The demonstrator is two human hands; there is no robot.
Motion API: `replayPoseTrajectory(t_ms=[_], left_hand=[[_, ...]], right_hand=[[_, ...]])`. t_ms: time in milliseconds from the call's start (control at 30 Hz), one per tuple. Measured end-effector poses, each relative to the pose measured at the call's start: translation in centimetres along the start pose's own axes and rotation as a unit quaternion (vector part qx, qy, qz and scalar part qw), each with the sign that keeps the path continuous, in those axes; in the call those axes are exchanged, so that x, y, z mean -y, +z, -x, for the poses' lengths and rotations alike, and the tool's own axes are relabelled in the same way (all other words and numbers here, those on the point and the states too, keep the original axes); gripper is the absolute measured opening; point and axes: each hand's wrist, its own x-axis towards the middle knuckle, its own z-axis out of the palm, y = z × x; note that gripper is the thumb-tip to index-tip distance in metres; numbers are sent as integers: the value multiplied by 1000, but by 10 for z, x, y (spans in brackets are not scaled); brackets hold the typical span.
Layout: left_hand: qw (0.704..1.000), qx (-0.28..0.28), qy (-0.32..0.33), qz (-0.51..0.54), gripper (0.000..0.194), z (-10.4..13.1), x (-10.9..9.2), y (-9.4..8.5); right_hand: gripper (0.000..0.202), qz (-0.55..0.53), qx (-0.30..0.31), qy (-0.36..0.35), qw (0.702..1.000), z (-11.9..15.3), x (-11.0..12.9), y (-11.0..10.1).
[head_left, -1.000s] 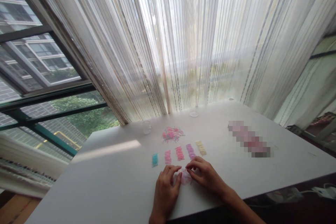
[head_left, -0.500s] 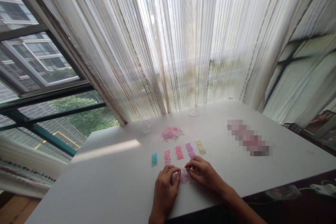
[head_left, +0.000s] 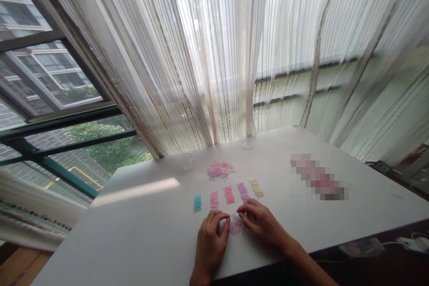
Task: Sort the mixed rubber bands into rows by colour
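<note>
Between my two hands, near the table's front edge, lies a clear pinkish piece (head_left: 236,225). My left hand (head_left: 213,237) pinches at its left side, thumb and forefinger together. At its upper right my right hand (head_left: 257,219) has its fingers pressed together too. What either pinch holds is too small to make out. Just beyond the hands is a row of small packs: teal (head_left: 197,203), light pink (head_left: 214,199), coral pink (head_left: 229,195), purple (head_left: 243,191) and pale yellow (head_left: 256,187). Behind them rests a loose pink pile (head_left: 219,170).
On the white table (head_left: 134,232), a clear cup (head_left: 187,161) stands at the back left and a clear round dish (head_left: 247,144) at the back middle. A blurred-out pink object (head_left: 317,177) lies on the right. Sheer curtains (head_left: 228,53) hang behind the table.
The curtains on the right have shifted, showing more of the window bars. Both hands have hardly moved.
</note>
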Motion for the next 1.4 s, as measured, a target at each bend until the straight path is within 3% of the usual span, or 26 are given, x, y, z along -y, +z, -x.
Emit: replayPoseTrajectory(t_ms=[433,833,1400], left_hand=[[1000,-12,3,-2,14,0,0,1],[1000,10,1,5,14,1,2,1],[1000,12,-6,9,14,1,-1,0]], right_hand=[[10,64,11,47,997,-4,-1,6],[11,23,12,-5,1000,0,0,2],[10,11,11,2,1000,1,0,2]])
